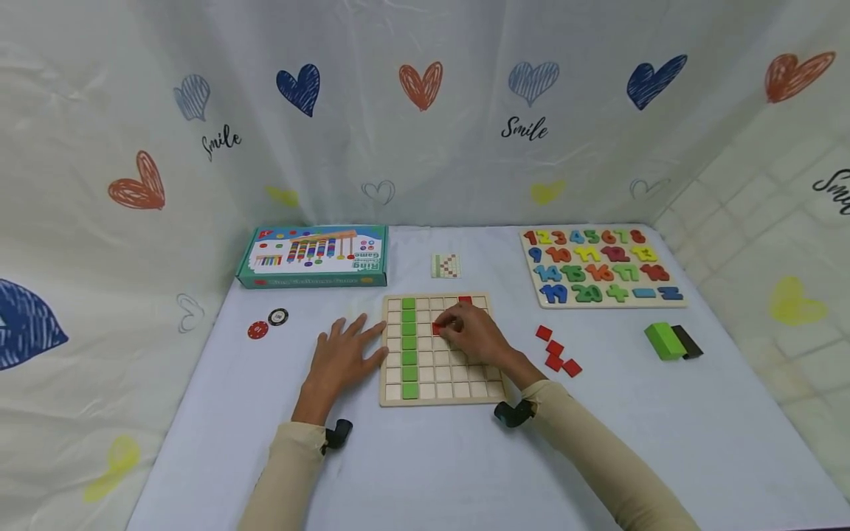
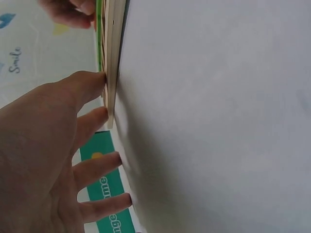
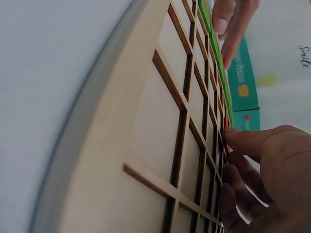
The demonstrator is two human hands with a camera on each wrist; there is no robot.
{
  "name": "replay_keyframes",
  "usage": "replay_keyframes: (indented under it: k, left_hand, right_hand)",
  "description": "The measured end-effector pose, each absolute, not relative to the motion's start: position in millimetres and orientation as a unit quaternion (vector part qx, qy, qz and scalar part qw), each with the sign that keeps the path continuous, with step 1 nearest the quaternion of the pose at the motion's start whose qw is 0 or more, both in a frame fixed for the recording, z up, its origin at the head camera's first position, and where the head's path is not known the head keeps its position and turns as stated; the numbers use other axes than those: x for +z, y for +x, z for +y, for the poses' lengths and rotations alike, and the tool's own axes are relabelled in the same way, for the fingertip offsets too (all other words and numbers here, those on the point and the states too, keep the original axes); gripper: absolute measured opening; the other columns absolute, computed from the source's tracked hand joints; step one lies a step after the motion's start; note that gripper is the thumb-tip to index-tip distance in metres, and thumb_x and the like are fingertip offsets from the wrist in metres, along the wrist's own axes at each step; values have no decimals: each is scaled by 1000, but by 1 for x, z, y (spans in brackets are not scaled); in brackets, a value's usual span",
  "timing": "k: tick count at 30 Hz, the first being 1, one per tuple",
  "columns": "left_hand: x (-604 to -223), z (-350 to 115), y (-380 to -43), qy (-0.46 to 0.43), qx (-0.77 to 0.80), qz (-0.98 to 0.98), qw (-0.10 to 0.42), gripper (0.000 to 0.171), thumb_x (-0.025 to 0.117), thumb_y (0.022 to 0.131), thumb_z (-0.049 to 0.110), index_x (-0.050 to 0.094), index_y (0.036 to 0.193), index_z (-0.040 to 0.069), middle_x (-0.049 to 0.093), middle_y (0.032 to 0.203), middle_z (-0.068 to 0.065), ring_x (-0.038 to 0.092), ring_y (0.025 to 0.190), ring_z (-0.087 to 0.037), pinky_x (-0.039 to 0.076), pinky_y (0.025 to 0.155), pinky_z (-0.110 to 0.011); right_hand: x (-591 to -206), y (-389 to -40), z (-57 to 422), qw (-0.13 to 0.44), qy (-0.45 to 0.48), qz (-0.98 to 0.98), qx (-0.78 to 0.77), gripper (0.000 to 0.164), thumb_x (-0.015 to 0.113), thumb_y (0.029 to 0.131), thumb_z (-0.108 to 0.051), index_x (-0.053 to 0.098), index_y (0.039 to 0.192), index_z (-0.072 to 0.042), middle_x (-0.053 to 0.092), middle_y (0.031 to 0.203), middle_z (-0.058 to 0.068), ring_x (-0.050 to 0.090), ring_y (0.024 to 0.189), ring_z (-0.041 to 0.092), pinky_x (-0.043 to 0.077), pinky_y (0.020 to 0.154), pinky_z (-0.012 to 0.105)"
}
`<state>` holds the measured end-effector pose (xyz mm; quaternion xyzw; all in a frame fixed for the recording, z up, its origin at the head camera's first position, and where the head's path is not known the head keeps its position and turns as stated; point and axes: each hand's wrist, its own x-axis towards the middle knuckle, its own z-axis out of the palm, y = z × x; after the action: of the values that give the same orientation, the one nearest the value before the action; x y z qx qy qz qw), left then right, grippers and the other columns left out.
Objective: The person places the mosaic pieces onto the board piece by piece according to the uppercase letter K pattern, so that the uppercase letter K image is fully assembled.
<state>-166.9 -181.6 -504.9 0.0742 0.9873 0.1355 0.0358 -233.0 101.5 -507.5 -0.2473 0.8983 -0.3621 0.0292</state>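
Note:
A wooden grid board (image 1: 434,398) lies flat on the table, with a column of green tiles (image 1: 409,343) along its second column from the left. My right hand (image 1: 474,335) is over the upper middle of the board, thumb and fingers pinching a red tile (image 1: 436,329) at one of the cells. Another red tile (image 1: 465,300) shows in the top row, just beyond that hand. At the board's left edge, my left hand (image 1: 341,358) rests with spread fingers, its thumb and index fingertip against the wooden side (image 2: 111,73).
Several loose red tiles (image 1: 554,348) lie right of the board. Farther right are a green block (image 1: 664,341) and a black piece (image 1: 688,341). Behind stand a game box (image 1: 312,280), a small pattern card (image 1: 446,266) and a number puzzle (image 1: 614,303). Two round chips (image 1: 257,330) lie left.

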Motion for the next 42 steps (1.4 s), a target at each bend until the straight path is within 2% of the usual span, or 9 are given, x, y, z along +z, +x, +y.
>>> replay_keyframes:
  k: [6, 10, 18, 21, 24, 31, 35, 39, 42]
  left_hand:
    - [-509, -184, -166, 77, 138, 987, 29, 59, 64, 103, 53, 54, 158, 32, 46, 165, -12, 39, 149, -46, 35, 112, -75]
    - [-508, -186, -168, 83, 136, 987, 26, 59, 63, 104, 54, 53, 158, 34, 46, 165, -11, 40, 148, -45, 36, 111, -74]
    - [-503, -185, -170, 87, 139, 986, 31, 59, 64, 104, 52, 53, 158, 32, 46, 165, -13, 40, 147, -46, 35, 111, -76]
    - [-502, -186, -170, 89, 142, 985, 28, 60, 65, 103, 52, 53, 158, 32, 46, 164, -13, 39, 147, -47, 34, 111, -77]
    - [-502, -186, -173, 89, 150, 984, 33, 61, 64, 103, 52, 51, 159, 32, 44, 165, -13, 38, 147, -46, 32, 112, -77]
    - [-500, -188, -175, 82, 157, 983, 56, 61, 65, 103, 50, 52, 159, 31, 42, 166, -14, 35, 149, -47, 31, 113, -78]
    - [-500, -188, -176, 83, 159, 982, 54, 60, 66, 102, 49, 53, 158, 30, 44, 165, -15, 37, 149, -47, 34, 111, -78]
    - [-501, -190, -176, 83, 160, 982, 53, 61, 67, 102, 50, 53, 158, 30, 44, 166, -14, 38, 149, -47, 35, 110, -77]
    - [-501, -190, -176, 82, 158, 982, 55, 62, 67, 101, 51, 53, 158, 30, 43, 167, -13, 37, 149, -46, 36, 110, -76]
  right_hand:
    - [-506, -230, 101, 29, -245, 898, -363, 20, 77, 99, -16, 77, 118, -9, 74, 113, 4, 68, 94, 17, 57, 84, 39]
    - [-497, -229, 111, 5, -244, 887, -393, 24, 75, 101, -14, 73, 122, -4, 73, 115, 9, 68, 96, 22, 58, 83, 41]
    - [-469, -225, 188, -26, -203, 910, -360, 22, 71, 103, -12, 72, 122, -2, 73, 116, 14, 68, 100, 28, 58, 83, 43]
    - [-459, -221, 226, 9, -175, 930, -324, 25, 71, 103, -15, 71, 124, -1, 73, 117, 17, 67, 103, 32, 59, 82, 41]
    - [-451, -217, 261, 74, -145, 942, -292, 32, 73, 102, -18, 68, 127, 1, 70, 121, 21, 66, 106, 35, 61, 80, 40]
    - [-447, -209, 302, 217, -108, 937, -251, 64, 87, 89, -35, 60, 132, 4, 62, 126, 25, 61, 107, 35, 60, 84, 45]
    - [-457, -207, 302, 234, -103, 936, -243, 65, 89, 87, -39, 61, 129, 2, 61, 123, 21, 58, 107, 33, 59, 86, 45]
    - [-463, -207, 298, 234, -91, 940, -232, 61, 90, 85, -35, 60, 122, 3, 62, 115, 20, 58, 104, 34, 58, 88, 47]
    - [-462, -206, 300, 250, -64, 943, -209, 59, 90, 85, -38, 59, 115, 3, 63, 106, 17, 58, 99, 33, 57, 83, 44]
